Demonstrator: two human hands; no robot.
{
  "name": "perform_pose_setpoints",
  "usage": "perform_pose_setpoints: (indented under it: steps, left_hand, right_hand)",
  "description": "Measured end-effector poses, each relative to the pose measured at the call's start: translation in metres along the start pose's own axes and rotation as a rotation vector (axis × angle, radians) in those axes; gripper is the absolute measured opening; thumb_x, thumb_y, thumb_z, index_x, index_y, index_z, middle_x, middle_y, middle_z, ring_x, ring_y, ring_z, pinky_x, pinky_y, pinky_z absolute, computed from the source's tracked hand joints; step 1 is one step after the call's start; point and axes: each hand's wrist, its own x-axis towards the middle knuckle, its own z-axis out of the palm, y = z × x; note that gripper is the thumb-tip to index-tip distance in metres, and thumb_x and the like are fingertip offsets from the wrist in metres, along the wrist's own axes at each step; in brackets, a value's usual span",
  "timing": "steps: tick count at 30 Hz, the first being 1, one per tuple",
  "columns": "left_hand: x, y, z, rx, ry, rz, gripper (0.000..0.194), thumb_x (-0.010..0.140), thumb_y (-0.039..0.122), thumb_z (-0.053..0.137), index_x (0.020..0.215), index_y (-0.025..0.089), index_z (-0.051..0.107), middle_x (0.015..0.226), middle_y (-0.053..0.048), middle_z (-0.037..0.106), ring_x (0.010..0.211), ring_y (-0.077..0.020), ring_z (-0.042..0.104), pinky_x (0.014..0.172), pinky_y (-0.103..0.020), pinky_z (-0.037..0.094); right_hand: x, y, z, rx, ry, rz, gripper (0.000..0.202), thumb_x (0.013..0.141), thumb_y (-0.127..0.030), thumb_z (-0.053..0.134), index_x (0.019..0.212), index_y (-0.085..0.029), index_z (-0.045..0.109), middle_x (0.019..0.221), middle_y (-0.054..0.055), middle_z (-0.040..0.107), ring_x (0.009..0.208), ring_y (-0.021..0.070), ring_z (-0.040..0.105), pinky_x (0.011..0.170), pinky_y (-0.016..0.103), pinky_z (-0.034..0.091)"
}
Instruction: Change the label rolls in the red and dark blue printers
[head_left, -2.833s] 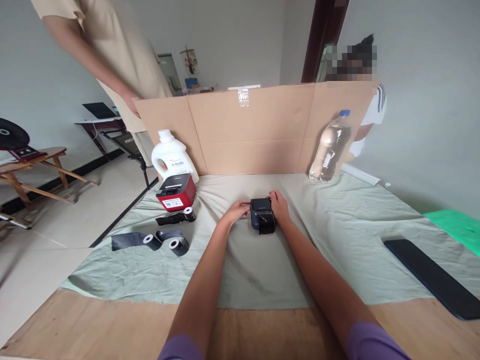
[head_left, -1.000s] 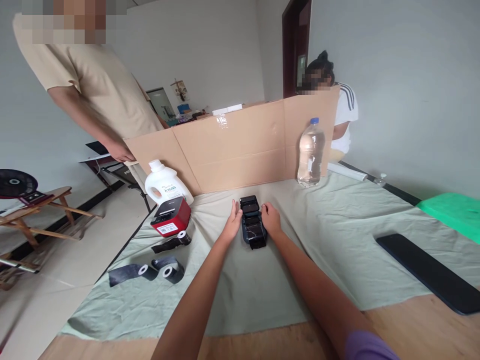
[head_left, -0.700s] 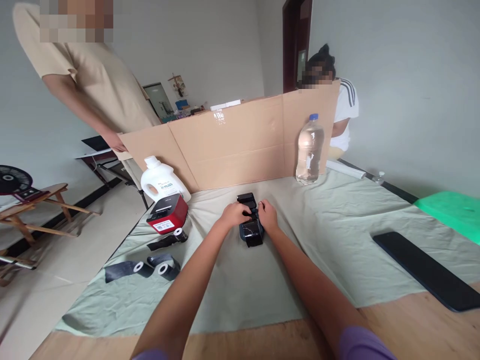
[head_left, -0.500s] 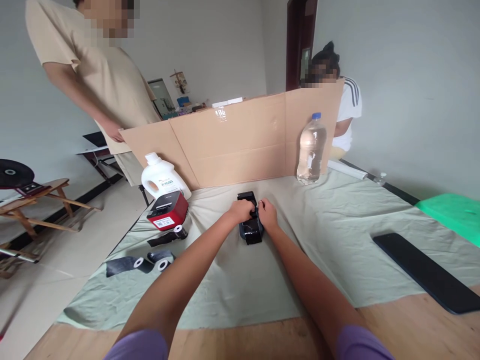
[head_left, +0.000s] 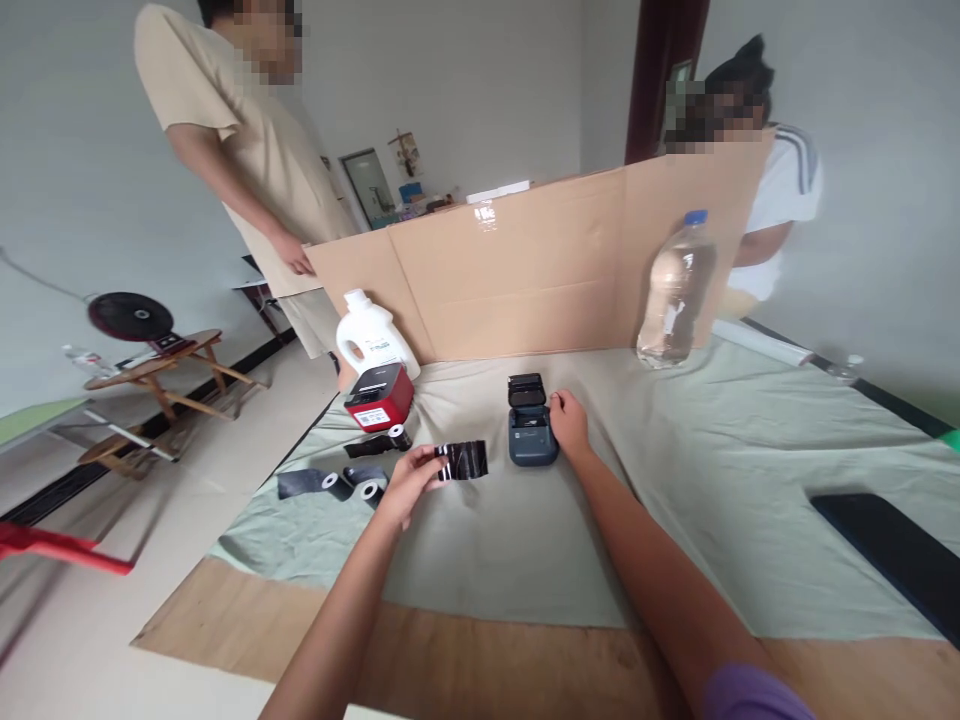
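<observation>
At the left, three small black rolls with white cores (head_left: 338,487) lie on the pale green cloth (head_left: 480,565), in front of the red-and-black box-shaped printer (head_left: 381,404). Right of them, the left hand (head_left: 411,482) pinches one end of the glossy black strip (head_left: 468,460), whose long axis runs sideways, its free end towards the dark blue boxy device (head_left: 533,447). That device sits right of the strip, apart from it, lid tipped back, its length running away from the person. Nearer it, the right hand (head_left: 570,425) curls at its right edge; whether it grips, I cannot tell.
</observation>
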Motion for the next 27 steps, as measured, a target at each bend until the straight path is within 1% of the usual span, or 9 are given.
perform_pose_setpoints:
  steps: [4, 7, 11, 15, 17, 19, 23, 25, 27]
  left_hand:
    - [-0.045, -0.029, -0.024, -0.179, 0.210, -0.005, 0.044, 0.060, 0.040, 0.081, 0.089, 0.020, 0.055, 0.082, 0.000, 0.066, 0.073, -0.0153, 0.066, 0.073, -0.032, 0.057]
    - [-0.055, -0.036, -0.028, -0.041, 0.273, 0.095, 0.039, 0.064, 0.041, 0.078, 0.090, 0.019, 0.059, 0.081, 0.001, 0.065, 0.070, -0.0131, 0.062, 0.066, -0.024, 0.052]
    - [-0.046, -0.032, -0.024, 0.282, 0.283, 0.276, 0.026, 0.076, 0.043, 0.071, 0.082, 0.019, 0.065, 0.071, 0.001, 0.063, 0.066, -0.0143, 0.059, 0.063, -0.024, 0.047]
    - [-0.025, -0.025, -0.014, 0.567, 0.350, 0.504, 0.020, 0.087, 0.040, 0.063, 0.091, 0.021, 0.066, 0.089, -0.003, 0.071, 0.083, -0.0186, 0.065, 0.079, -0.027, 0.049]
    - [-0.012, -0.026, -0.009, 0.643, 0.379, 0.565, 0.017, 0.090, 0.037, 0.059, 0.093, 0.021, 0.065, 0.094, -0.005, 0.072, 0.090, -0.0200, 0.067, 0.084, -0.028, 0.048]
    - [-0.001, -0.031, -0.005, 0.669, 0.369, 0.545, 0.014, 0.091, 0.034, 0.057, 0.095, 0.021, 0.063, 0.095, -0.006, 0.072, 0.091, -0.0208, 0.068, 0.084, -0.028, 0.048]
    - [0.010, -0.048, -0.001, 0.677, 0.360, 0.352, 0.015, 0.089, 0.030, 0.060, 0.100, 0.021, 0.061, 0.092, -0.006, 0.073, 0.087, -0.0227, 0.070, 0.081, -0.032, 0.051]
    - [0.006, -0.052, 0.000, 0.656, 0.357, 0.335, 0.023, 0.087, 0.029, 0.063, 0.108, 0.020, 0.059, 0.102, -0.008, 0.073, 0.096, -0.0239, 0.070, 0.086, -0.034, 0.052]
    - [-0.003, -0.050, -0.002, 0.621, 0.334, 0.404, 0.042, 0.085, 0.031, 0.068, 0.123, 0.020, 0.054, 0.123, -0.011, 0.068, 0.115, -0.0251, 0.065, 0.096, -0.035, 0.051]
  right_hand:
    - [0.002, 0.003, 0.002, 0.017, -0.009, 0.000, 0.030, 0.091, -0.040, 0.036, 0.085, -0.022, 0.060, 0.083, 0.009, 0.069, 0.077, 0.0241, 0.059, 0.072, 0.033, 0.039]
    - [0.004, 0.006, 0.003, 0.032, -0.005, -0.001, 0.031, 0.090, -0.041, 0.037, 0.084, -0.021, 0.060, 0.083, 0.010, 0.070, 0.078, 0.0246, 0.060, 0.073, 0.034, 0.040]
    - [0.005, 0.008, 0.003, 0.039, 0.001, -0.004, 0.034, 0.089, -0.045, 0.038, 0.086, -0.020, 0.062, 0.083, 0.011, 0.071, 0.079, 0.0253, 0.062, 0.074, 0.036, 0.043]
    - [0.006, 0.009, 0.003, 0.058, -0.009, 0.001, 0.035, 0.089, -0.047, 0.040, 0.088, -0.020, 0.062, 0.083, 0.010, 0.071, 0.079, 0.0251, 0.062, 0.076, 0.036, 0.044]
    - [0.007, 0.010, 0.003, 0.057, -0.005, 0.002, 0.036, 0.088, -0.048, 0.039, 0.086, -0.020, 0.062, 0.083, 0.010, 0.071, 0.079, 0.0255, 0.062, 0.076, 0.037, 0.044]
    - [0.007, 0.010, 0.003, 0.054, -0.005, 0.000, 0.036, 0.087, -0.049, 0.039, 0.085, -0.020, 0.061, 0.082, 0.010, 0.071, 0.079, 0.0258, 0.062, 0.075, 0.037, 0.044]
    - [0.007, 0.010, 0.003, 0.062, -0.013, 0.000, 0.036, 0.087, -0.051, 0.040, 0.085, -0.021, 0.060, 0.083, 0.010, 0.071, 0.078, 0.0255, 0.062, 0.075, 0.037, 0.044]
    - [0.007, 0.010, 0.003, 0.061, -0.013, 0.007, 0.036, 0.087, -0.051, 0.041, 0.084, -0.021, 0.060, 0.083, 0.009, 0.071, 0.078, 0.0254, 0.062, 0.076, 0.037, 0.044]
    - [0.006, 0.010, 0.003, 0.066, -0.012, 0.011, 0.035, 0.087, -0.051, 0.041, 0.084, -0.021, 0.060, 0.084, 0.009, 0.071, 0.079, 0.0253, 0.062, 0.077, 0.037, 0.044]
